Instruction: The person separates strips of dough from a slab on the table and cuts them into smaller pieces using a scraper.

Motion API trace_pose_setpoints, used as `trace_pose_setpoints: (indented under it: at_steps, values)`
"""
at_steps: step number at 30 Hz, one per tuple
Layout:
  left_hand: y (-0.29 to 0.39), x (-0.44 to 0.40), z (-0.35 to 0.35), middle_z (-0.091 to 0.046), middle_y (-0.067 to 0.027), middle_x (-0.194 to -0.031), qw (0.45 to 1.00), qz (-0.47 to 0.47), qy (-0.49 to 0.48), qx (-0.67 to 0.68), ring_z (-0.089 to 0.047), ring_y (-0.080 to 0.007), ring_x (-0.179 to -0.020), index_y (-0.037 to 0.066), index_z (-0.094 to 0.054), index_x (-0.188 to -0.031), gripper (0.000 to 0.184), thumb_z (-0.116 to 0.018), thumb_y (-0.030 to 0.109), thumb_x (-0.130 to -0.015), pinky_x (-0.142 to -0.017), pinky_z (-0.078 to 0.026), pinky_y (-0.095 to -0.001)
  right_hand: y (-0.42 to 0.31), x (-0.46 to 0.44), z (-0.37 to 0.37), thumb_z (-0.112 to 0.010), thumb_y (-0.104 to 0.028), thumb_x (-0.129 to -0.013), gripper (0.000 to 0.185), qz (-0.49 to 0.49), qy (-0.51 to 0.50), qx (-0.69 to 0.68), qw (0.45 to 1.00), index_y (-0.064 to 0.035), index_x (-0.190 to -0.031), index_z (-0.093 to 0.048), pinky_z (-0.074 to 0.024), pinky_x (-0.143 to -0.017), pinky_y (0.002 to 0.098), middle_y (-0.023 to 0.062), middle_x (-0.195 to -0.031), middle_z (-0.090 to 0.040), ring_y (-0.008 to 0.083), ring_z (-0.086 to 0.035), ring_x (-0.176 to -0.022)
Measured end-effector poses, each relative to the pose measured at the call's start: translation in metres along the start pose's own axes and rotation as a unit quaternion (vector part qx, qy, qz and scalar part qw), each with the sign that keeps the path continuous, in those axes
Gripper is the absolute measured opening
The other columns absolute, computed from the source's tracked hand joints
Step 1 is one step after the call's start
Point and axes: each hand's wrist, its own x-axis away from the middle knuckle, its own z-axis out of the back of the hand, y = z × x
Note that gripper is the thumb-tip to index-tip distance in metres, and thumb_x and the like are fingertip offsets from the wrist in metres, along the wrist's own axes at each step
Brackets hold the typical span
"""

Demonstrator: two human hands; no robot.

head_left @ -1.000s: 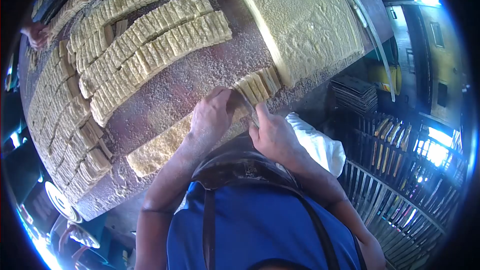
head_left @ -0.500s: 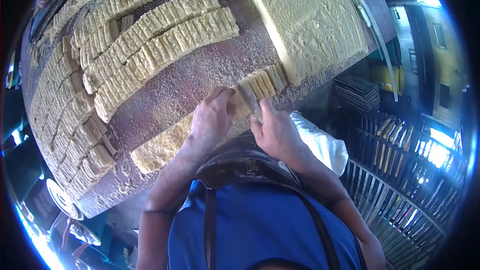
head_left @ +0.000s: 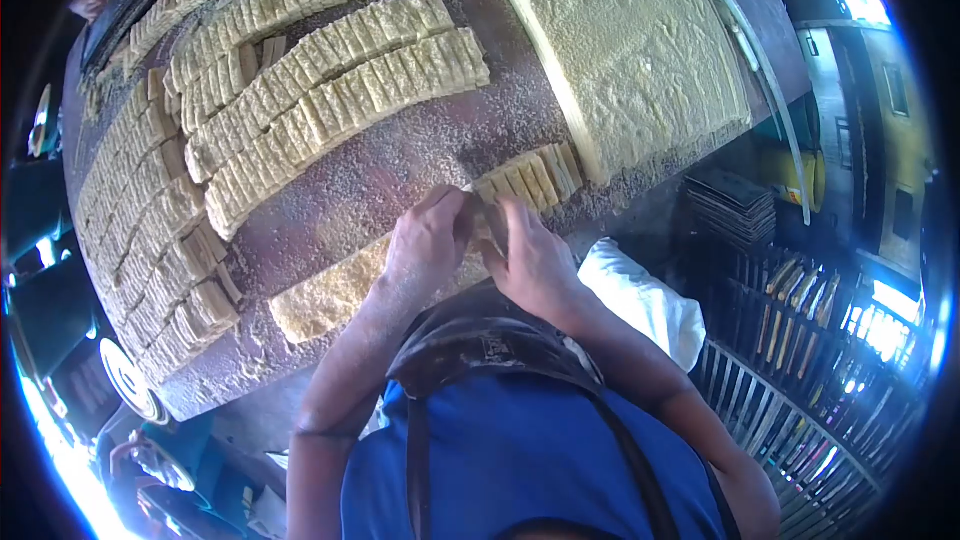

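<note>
A long crumb-covered strip [head_left: 335,295] lies along the near table edge. My left hand [head_left: 430,235] rests on it with bent, closed fingers; what they press is hidden. My right hand [head_left: 530,255] is closed on a flat blade [head_left: 489,215], its handle mostly hidden, at the strip's right part. Just beyond the blade a row of cut pieces [head_left: 530,180] stands side by side. To their right lies a large uncut slab [head_left: 650,60] coated in crumbs.
Long rows of cut pieces [head_left: 350,105] cover the left and far parts of the reddish table [head_left: 400,155]. A pale rod [head_left: 775,90] lies along the right edge. A white bag [head_left: 645,305] is below. A co-worker's hand [head_left: 90,5] shows at far left.
My right hand and the blade have moved slightly left, closer to my left hand. The table view has shifted a little right, and the co-worker's hand has moved up.
</note>
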Motion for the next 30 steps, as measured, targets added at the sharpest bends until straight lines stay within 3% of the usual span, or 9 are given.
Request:
trace_pose_setpoints:
  at_steps: [1, 4, 8, 12, 18, 19, 22, 27, 30]
  values:
    - [0.001, 0.002, 0.001, -0.066, -0.0141, -0.096, 1.0, -0.003, -0.005, -0.003, -0.069, -0.034, -0.086, 0.001, -0.066, -0.096, 0.018, -0.066, -0.005, -0.079, -0.073, -0.057, -0.04, -0.004, 0.01, 0.003, -0.058, -0.019, -0.094, 0.049, -0.016, -0.011, 0.011, 1.0, -0.0011, -0.134, -0.036, -0.0534, -0.079, 0.0554, 0.0335, -0.123, -0.052, 0.0526, -0.063, -0.094]
    - [0.012, 0.006, 0.009, -0.067, -0.0141, -0.103, 0.999, -0.007, -0.008, -0.043, -0.07, -0.0342, -0.09, 0.0, -0.067, -0.103, 0.023, -0.069, -0.001, -0.08, -0.076, -0.058, -0.0396, -0.003, 0.007, -0.017, -0.06, -0.019, -0.094, 0.049, -0.1, -0.032, 0.034, 0.994, -0.0009, -0.133, -0.037, -0.0541, -0.076, 0.0559, 0.0304, -0.119, -0.056, 0.0502, -0.064, -0.093]
    - [-0.003, 0.01, 0.006, -0.068, -0.014, -0.11, 0.999, 0.007, -0.006, -0.048, -0.07, -0.0347, -0.095, 0.001, -0.068, -0.112, 0.033, -0.074, 0.005, -0.08, -0.081, -0.058, -0.0397, -0.018, 0.009, 0.002, -0.058, -0.02, -0.096, 0.046, -0.044, 0.007, 0.063, 0.997, -0.0008, -0.132, -0.038, -0.0544, -0.071, 0.0574, 0.0277, -0.112, -0.061, 0.0489, -0.066, -0.086]
    - [-0.002, 0.013, 0.012, -0.068, -0.0139, -0.11, 1.0, -0.006, -0.008, -0.027, -0.07, -0.0346, -0.095, 0.001, -0.068, -0.11, 0.031, -0.074, 0.005, -0.08, -0.081, -0.058, -0.0397, -0.039, 0.041, 0.012, -0.055, -0.02, -0.098, 0.042, -0.057, 0.024, 0.051, 0.997, 0.0, -0.13, -0.038, -0.0536, -0.069, 0.0579, 0.0269, -0.103, -0.065, 0.0486, -0.066, -0.083]
    - [-0.01, 0.007, 0.012, -0.069, -0.0129, -0.106, 1.0, -0.007, -0.027, -0.006, -0.07, -0.0336, -0.093, 0.003, -0.068, -0.107, 0.027, -0.074, 0.004, -0.08, -0.08, -0.057, -0.041, -0.056, 0.039, 0.03, -0.053, -0.021, -0.098, 0.041, -0.094, -0.078, 0.056, 0.991, 0.0012, -0.13, -0.039, -0.0531, -0.072, 0.0588, 0.0278, -0.096, -0.066, 0.0485, -0.067, -0.083]
    - [-0.012, 0.006, 0.011, -0.069, -0.0128, -0.105, 0.999, -0.002, -0.033, -0.007, -0.07, -0.0339, -0.093, 0.003, -0.068, -0.107, 0.027, -0.073, 0.004, -0.08, -0.08, -0.057, -0.0413, -0.048, 0.028, 0.016, -0.054, -0.018, -0.097, 0.037, -0.056, -0.036, 0.035, 0.997, 0.001, -0.126, -0.041, -0.0525, -0.072, 0.0589, 0.0287, -0.096, -0.066, 0.0489, -0.067, -0.083]
    - [-0.01, 0.009, 0.011, -0.069, -0.0128, -0.104, 0.999, 0.021, -0.042, -0.021, -0.069, -0.0341, -0.093, 0.003, -0.068, -0.107, 0.026, -0.072, 0.005, -0.081, -0.079, -0.057, -0.0418, -0.018, -0.014, -0.029, -0.056, -0.016, -0.096, 0.032, -0.08, -0.04, 0.038, 0.995, 0.0002, -0.121, -0.044, -0.0527, -0.067, 0.0581, 0.029, -0.092, -0.066, 0.0486, -0.067, -0.079]
    - [-0.011, 0.015, 0.014, -0.067, -0.0143, -0.1, 0.999, -0.022, 0.029, -0.005, -0.07, -0.0327, -0.089, 0.002, -0.068, -0.106, 0.026, -0.074, 0.006, -0.081, -0.076, -0.057, -0.0406, -0.028, 0.007, 0.002, -0.058, -0.018, -0.095, 0.027, -0.08, -0.015, 0.008, 0.997, -0.0011, -0.112, -0.045, -0.0515, -0.069, 0.0592, 0.0292, -0.086, -0.066, 0.0494, -0.066, -0.08]
    - [-0.009, 0.016, 0.024, -0.067, -0.0133, -0.098, 1.0, 0.022, -0.011, -0.002, -0.07, -0.0323, -0.087, 0.002, -0.068, -0.105, 0.026, -0.075, 0.006, -0.081, -0.074, -0.057, -0.0397, -0.047, 0.031, 0.006, -0.058, -0.02, -0.096, 0.027, -0.096, -0.008, 0.019, 0.995, -0.0019, -0.11, -0.044, -0.051, -0.072, 0.0595, 0.0291, -0.084, -0.066, 0.0501, -0.066, -0.079]
